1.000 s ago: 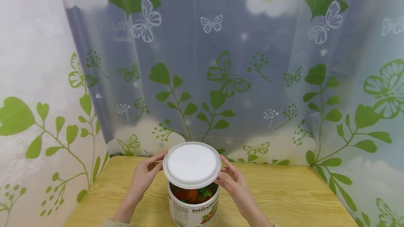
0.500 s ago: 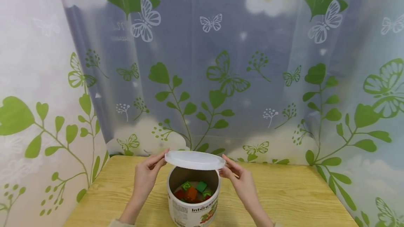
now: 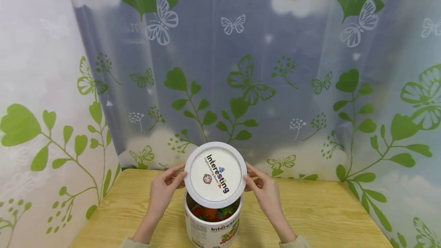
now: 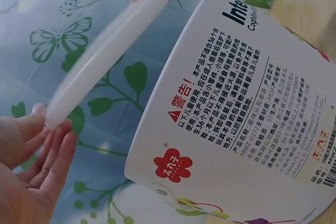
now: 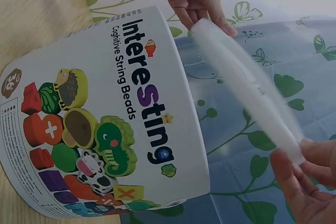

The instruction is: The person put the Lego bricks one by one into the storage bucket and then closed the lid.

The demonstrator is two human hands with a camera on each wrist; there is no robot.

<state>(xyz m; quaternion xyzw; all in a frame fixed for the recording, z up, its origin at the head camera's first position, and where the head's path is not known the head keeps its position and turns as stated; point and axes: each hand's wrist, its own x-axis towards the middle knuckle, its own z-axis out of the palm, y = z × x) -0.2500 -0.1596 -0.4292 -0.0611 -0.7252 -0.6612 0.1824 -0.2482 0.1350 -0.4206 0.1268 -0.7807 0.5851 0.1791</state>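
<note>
A round white lid (image 3: pixel 216 175) with "Interesting" printed on its face is tilted toward the head camera above a white bucket (image 3: pixel 213 234). My left hand (image 3: pixel 164 188) pinches the lid's left edge between thumb and fingers. On the opposite edge, my right hand (image 3: pixel 264 192) pinches it the same way. Both wrist views show the lid (image 4: pixel 107 51) edge-on, apart from the bucket's rim. Inside the bucket lie several colourful wooden beads (image 3: pixel 210 213), partly hidden by the lid. Pictures of string beads and printed text cover the bucket's side (image 5: pixel 121 114).
The bucket stands on a light wood-grain table (image 3: pixel 310 209). Behind the table hangs a blue-grey curtain (image 3: pixel 206 49) with green leaves and butterflies. Similar patterned sheets enclose the left and right sides.
The lid has turned over: its plain white side faced the head camera, then its edge, and now the printed side faces it. Both hands have kept hold of its edges throughout.
</note>
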